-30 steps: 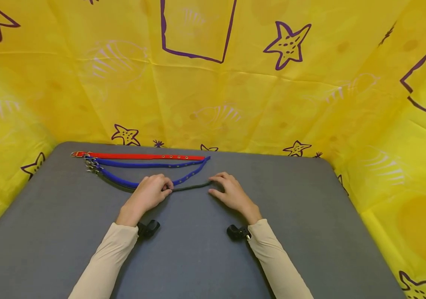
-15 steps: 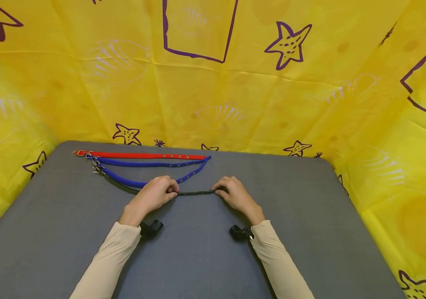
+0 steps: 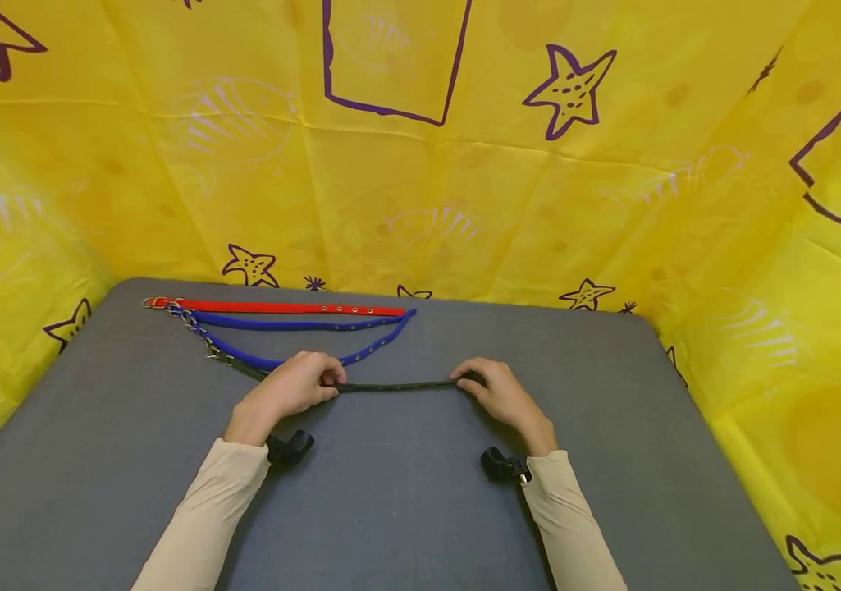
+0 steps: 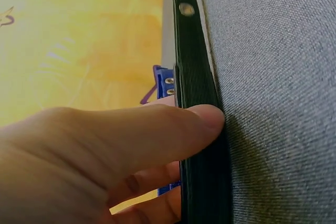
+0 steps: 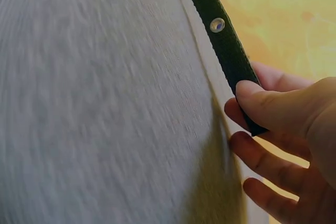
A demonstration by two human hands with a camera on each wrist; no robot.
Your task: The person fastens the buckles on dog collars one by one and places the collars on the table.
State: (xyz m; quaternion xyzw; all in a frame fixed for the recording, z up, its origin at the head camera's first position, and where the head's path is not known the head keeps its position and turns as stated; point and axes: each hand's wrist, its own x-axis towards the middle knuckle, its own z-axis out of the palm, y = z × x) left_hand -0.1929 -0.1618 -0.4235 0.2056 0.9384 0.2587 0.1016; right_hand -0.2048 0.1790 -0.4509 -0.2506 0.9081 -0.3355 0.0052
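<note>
A dark green collar with metal eyelets stretches nearly straight between my hands, its strap standing on edge. My left hand pinches it partway along, the thumb lying across the strap in the left wrist view. At the strap's free tip, my right hand pinches between thumb and forefinger; the tip pokes out below the thumb in the right wrist view. Behind my left hand lies a blue collar, partly hidden by that hand. The green collar's buckle end rests against the blue collar's buckle end.
Farther back, a second blue collar and a red collar lie lengthwise, their buckles at the left. Everything rests on a grey table. A yellow patterned cloth rises behind and at both sides of the table.
My right hand has taken hold of the green collar's tip and moved right and nearer. The strap has straightened, and its buckle end has slid right and nearer.
</note>
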